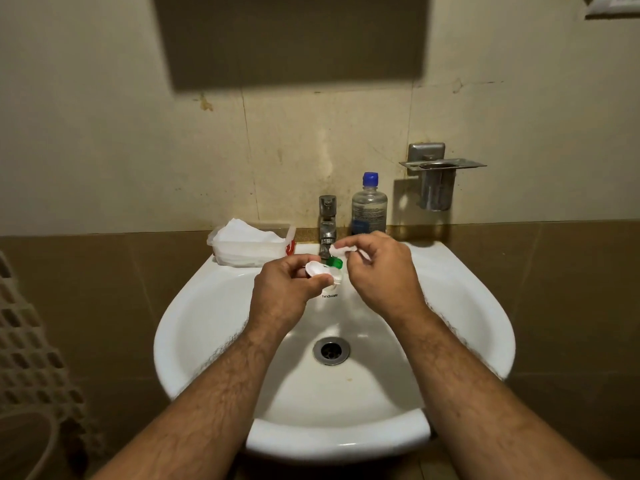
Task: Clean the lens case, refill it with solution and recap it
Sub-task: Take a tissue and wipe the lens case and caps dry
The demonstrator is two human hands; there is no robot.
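Head view: left hand (pixel 289 284) grips small white plastic lens case (pixel 320 270), green cap on; right hand (pixel 375 268) pinches white cap (pixel 343 250) at 12 o'clock; refill, recapping left.

Wide open bowl of the sink (pixel 221 341) below, tap (pixel 327 225) right behind, bottle (pixel 369 206) beside it, tissue box (pixel 251 242) on the back left, metal holder (pixel 437 180) on the wall
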